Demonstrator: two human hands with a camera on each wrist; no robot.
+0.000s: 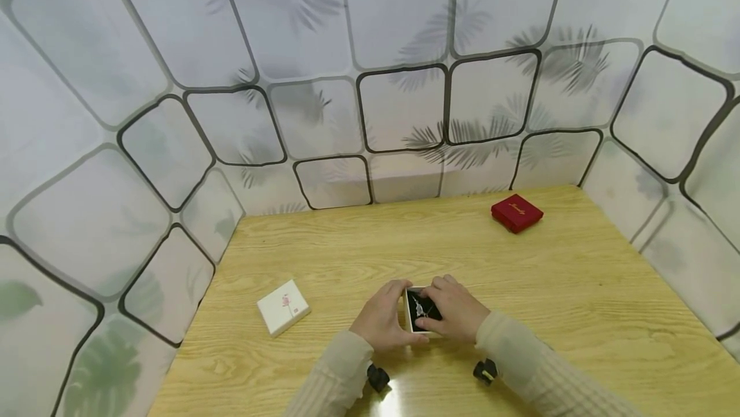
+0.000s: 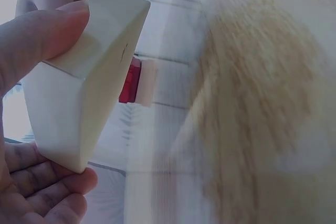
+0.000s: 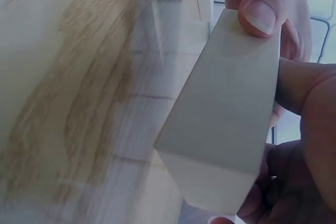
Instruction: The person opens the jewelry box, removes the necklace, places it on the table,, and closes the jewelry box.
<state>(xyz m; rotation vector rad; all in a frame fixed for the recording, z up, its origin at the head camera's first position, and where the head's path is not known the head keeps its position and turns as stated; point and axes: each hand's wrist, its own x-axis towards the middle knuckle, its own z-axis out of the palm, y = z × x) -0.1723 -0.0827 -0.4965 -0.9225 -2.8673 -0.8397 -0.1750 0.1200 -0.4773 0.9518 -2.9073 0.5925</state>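
A small white jewelry box (image 1: pixel 409 309) sits uncovered in front of me, its inside black. On the black insert lies a silvery necklace (image 1: pixel 420 309) with a pendant. My left hand (image 1: pixel 381 319) grips the box from the left, thumb on the near wall (image 2: pixel 105 32) and other fingers around the far side. My right hand (image 1: pixel 459 311) reaches over the right end, its thumb and a finger inside against the insert. Whether they pinch the necklace is hidden. In the right wrist view, the box's near wall (image 3: pixel 220 98) blocks the inside.
A white lid (image 1: pixel 284 306) with a pink flower print lies on the wooden table (image 1: pixel 347 243) to the left. A closed red box (image 1: pixel 517 212) with gold lettering stands at the far right. Patterned curtain (image 1: pixel 399 108) surrounds the table's back and sides.
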